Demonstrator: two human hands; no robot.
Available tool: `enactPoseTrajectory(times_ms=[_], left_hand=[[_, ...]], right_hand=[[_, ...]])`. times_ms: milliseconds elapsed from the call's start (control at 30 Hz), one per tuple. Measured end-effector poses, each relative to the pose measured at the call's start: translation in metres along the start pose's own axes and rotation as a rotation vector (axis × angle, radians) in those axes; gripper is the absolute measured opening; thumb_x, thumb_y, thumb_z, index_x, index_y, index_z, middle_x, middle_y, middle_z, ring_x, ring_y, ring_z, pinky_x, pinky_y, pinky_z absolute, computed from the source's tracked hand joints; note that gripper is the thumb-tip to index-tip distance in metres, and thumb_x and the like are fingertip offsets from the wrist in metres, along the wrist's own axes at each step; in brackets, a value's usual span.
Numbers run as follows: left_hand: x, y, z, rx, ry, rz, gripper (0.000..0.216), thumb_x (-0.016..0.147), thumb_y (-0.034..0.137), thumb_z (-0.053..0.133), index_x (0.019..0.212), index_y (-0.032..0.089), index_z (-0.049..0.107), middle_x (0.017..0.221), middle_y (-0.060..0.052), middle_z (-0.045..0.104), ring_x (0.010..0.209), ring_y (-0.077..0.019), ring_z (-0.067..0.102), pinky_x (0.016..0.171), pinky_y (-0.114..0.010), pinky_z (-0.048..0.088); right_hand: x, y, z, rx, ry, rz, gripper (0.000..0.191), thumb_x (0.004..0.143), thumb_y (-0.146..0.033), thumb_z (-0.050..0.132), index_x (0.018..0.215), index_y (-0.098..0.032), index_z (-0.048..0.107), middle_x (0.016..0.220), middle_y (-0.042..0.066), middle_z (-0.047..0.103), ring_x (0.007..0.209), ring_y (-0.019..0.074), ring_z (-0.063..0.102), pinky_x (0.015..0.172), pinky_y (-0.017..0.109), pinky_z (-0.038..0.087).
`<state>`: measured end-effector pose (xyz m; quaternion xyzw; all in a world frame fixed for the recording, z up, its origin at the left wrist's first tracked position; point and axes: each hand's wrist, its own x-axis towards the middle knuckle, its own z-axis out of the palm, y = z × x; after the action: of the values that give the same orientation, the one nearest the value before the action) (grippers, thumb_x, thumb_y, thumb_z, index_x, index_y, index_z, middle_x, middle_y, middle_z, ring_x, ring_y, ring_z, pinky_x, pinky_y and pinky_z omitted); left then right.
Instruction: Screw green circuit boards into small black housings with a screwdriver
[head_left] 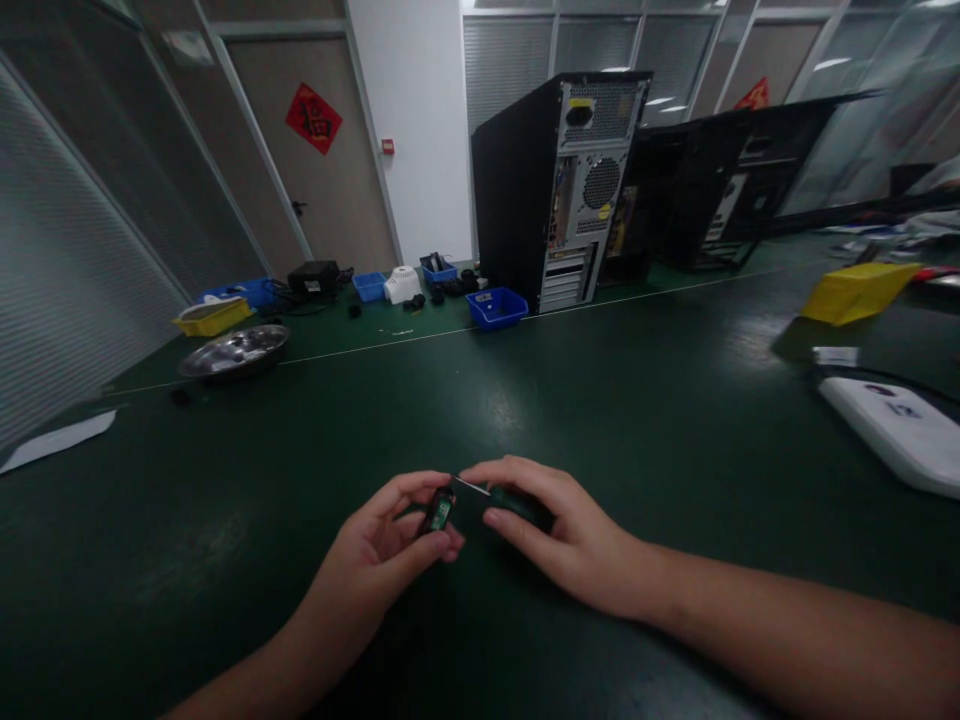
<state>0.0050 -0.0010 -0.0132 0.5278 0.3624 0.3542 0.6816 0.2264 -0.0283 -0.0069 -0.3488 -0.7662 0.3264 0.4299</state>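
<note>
Between the thumb and fingers of my left hand [390, 535] is a small black device [439, 512] with a green circuit board showing in its face. My right hand [559, 530] is closed around the dark handle of a screwdriver [517, 505]. The thin metal shaft points left, and its tip is at the upper end of the device, by my left fingertips. I cannot tell whether the tip touches the device. Both hands are over the near middle of the green table [360, 420].
A metal bowl [236, 352] and a yellow tray [214, 318] stand at the back left. A blue bin [497, 308] sits before a black computer tower [525, 190]. To the right are a yellow bin [859, 292] and a white flat device [900, 425].
</note>
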Motion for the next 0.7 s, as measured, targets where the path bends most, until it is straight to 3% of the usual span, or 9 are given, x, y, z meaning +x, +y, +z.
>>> enactPoseTrajectory(times_ms=[233,367,533,700], left_hand=[[-0.0012,0.0024,-0.0032,0.098,0.047,0.037,0.039,0.084,0.022,0.07,0.122,0.023,0.061,0.109,-0.008,0.068,0.089,-0.0211,0.065,0.081,-0.032,0.053],[-0.0033,0.0038,-0.0044,0.226,0.053,0.068,0.028,0.088,0.024,0.063,0.116,0.025,0.068,0.099,-0.005,0.069,0.085,-0.0206,0.062,0.077,-0.03,0.051],[-0.0055,0.0094,-0.0012,0.342,0.039,0.153,0.025,0.086,0.024,0.064,0.109,0.028,0.073,0.107,-0.005,0.066,0.092,-0.0221,0.061,0.078,-0.028,0.05],[-0.0048,0.01,0.002,0.394,0.103,0.142,0.025,0.085,0.028,0.066,0.109,0.027,0.073,0.087,-0.004,0.065,0.066,-0.0175,0.056,0.059,-0.027,0.046]], right_hand=[[-0.0003,0.0006,-0.0013,-0.053,0.0,-0.007,0.032,0.095,-0.016,0.058,0.126,-0.023,0.058,0.111,0.006,0.066,0.101,0.0192,0.06,0.09,0.033,0.047],[0.001,-0.0001,-0.0007,-0.086,-0.028,0.019,0.031,0.095,-0.018,0.06,0.125,-0.024,0.062,0.103,0.005,0.065,0.093,0.0171,0.061,0.083,0.029,0.048],[0.0003,0.0009,0.0004,-0.091,-0.034,0.043,0.033,0.095,-0.02,0.058,0.127,-0.025,0.064,0.102,0.005,0.063,0.088,0.0161,0.062,0.075,0.027,0.05],[-0.0018,0.001,0.0009,-0.087,-0.028,0.02,0.034,0.094,-0.017,0.057,0.126,-0.026,0.065,0.1,0.006,0.065,0.087,0.0168,0.063,0.076,0.028,0.051]])
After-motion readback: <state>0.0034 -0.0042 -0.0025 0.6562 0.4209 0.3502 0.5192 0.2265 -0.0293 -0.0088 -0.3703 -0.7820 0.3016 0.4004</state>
